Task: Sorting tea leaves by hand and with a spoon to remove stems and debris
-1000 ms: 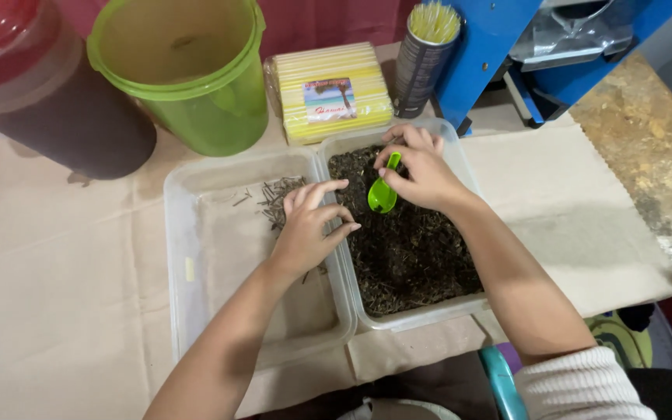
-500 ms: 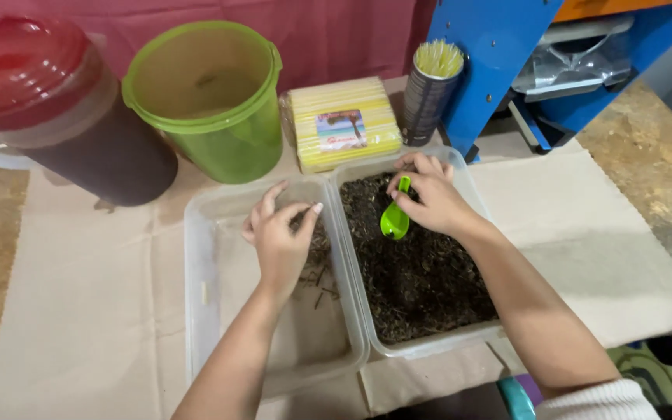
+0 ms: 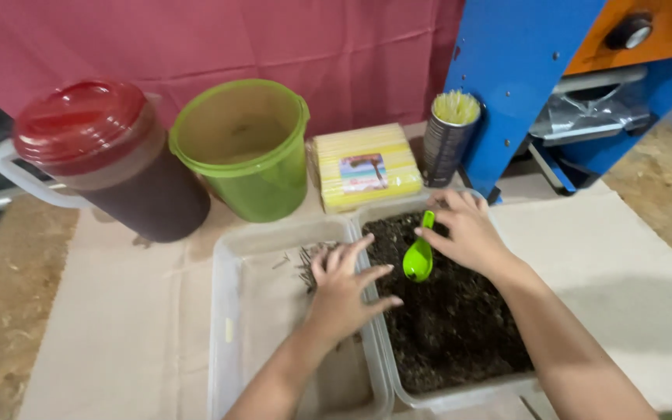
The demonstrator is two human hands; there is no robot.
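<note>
the right hand (image 3: 472, 233) was curled around the handle of a small green scoop (image 3: 419, 258), fingers closed on it, and the scoop's bowl hung just above the dark soil-like material (image 3: 453, 319) in the right-hand clear tub (image 3: 460, 393). the scoop sat near the far left corner of that tub, close to the wall shared with its neighbour, bowl pointing down toward the person.

the left hand (image 3: 344, 288) lay open, fingers spread and slightly bent, gripping nothing. it rested across the rims where the two tubs met, fingertips reaching over into the dark fill, palm over the left-hand clear tub (image 3: 223, 327). just beside its fingers, in the far corner of that left tub, lay a small heap of thin dry twigs (image 3: 310, 260). the rest of the left tub showed a pale bare bottom.

both tubs stood side by side, touching, on a beige sheet (image 3: 118, 311) spread over a speckled worktop (image 3: 1, 311).

behind them, along a dark pink cloth (image 3: 274, 47), stood a big jug with a red lid (image 3: 103, 155) holding dark liquid, then a green bucket (image 3: 243, 148) just beside it, then a flat yellow pack (image 3: 367, 165), then a dark cup of yellow straws (image 3: 449, 136). a blue metal frame (image 3: 507, 78) rose right next to the cup, well behind the right hand.
</note>
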